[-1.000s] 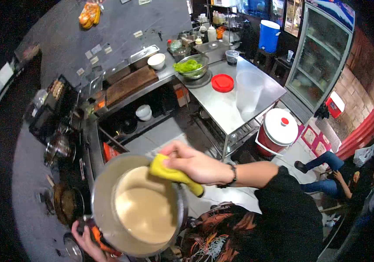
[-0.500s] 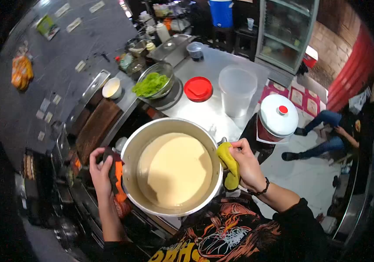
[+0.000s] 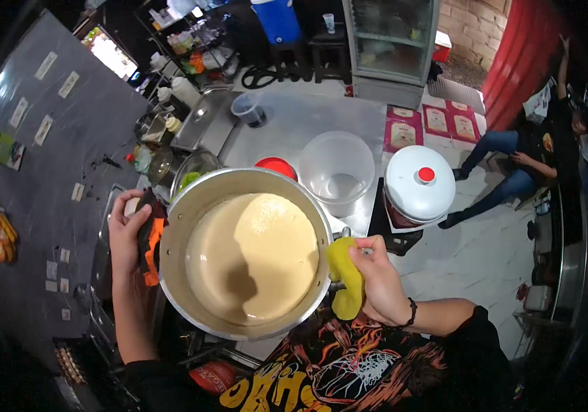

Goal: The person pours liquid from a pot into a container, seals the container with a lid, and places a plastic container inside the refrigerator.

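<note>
A large metal pot (image 3: 170, 275) of pale, creamy liquid (image 3: 273, 254) is held up in front of my body, between my two hands. My left hand (image 3: 128, 223) is closed on a dark and orange cloth (image 3: 154, 250) at the pot's left side; the handle there is hidden. On the other side, my right hand (image 3: 382, 281) grips a yellow-green cloth (image 3: 346, 278) wrapped about the right handle, part of which shows. Just beyond the pot, a clear plastic tub (image 3: 337, 168) stands on the steel table (image 3: 308, 113). The pot partly covers a red lid (image 3: 278, 166).
A white-lidded container (image 3: 419, 182) stands right of the table. Bottles (image 3: 185, 91), a steel tray (image 3: 205, 117) and a small tub (image 3: 249, 110) line the table's left and back. A seated person (image 3: 538, 158) has legs stretched out at right. A glass-door fridge (image 3: 389, 48) stands behind.
The pot and both hands have moved forward over the table's near edge, now covering part of the red lid and the bowl of greens. My view has turned too. Both grips stay the same.
</note>
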The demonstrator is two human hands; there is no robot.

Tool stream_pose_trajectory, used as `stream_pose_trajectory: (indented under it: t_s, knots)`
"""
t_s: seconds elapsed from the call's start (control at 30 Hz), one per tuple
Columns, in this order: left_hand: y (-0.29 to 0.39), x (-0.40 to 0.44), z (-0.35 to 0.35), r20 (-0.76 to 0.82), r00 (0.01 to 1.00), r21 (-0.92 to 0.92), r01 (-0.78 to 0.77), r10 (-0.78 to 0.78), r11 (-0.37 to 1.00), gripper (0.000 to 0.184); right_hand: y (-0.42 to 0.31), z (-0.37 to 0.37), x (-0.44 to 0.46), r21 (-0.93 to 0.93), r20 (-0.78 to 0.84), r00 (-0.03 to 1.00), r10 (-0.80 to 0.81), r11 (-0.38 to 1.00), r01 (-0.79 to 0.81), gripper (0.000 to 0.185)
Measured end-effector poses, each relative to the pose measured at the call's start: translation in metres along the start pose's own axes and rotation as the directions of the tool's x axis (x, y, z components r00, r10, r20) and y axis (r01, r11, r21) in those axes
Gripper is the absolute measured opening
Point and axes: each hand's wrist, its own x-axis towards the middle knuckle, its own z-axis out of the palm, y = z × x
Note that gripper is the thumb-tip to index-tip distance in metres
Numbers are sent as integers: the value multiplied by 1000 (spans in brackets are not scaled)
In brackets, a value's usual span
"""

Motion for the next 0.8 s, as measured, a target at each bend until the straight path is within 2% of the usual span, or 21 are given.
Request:
stream_pose_trajectory:
  t_s: [0.07,0.17,0.27,0.53,0.6,0.63,0.73,0.8]
  knots:
    - [10,21,13,42,999,27,20,-21,999,25,-9,8,6,93,-92,994,54,995,-46,14]
    - [15,50,23,95,995,46,37,-41,998,26,-12,12,14,170,-143,984,108,982,-83,13]
    - [15,78,29,153,988,59,14,-23,998,26,-11,19,22,315,-180,977,118,947,-56,12]
    - [37,124,56,238,971,150,-5,-31,989,26,-6,38,36,451,-280,946,165,892,-22,13]
    - [38,139,55,320,947,183,-52,-10,982,26,-4,40,40,482,-303,939,164,876,2,12]
    - [36,144,60,312,950,158,-77,24,984,25,-2,41,42,500,-314,934,168,866,13,12]
    - [46,154,66,323,946,270,-77,-15,960,25,-4,44,46,538,-333,925,184,842,26,11]
    - [51,158,72,349,936,255,-53,-41,966,27,-2,44,48,553,-343,920,188,832,37,12]
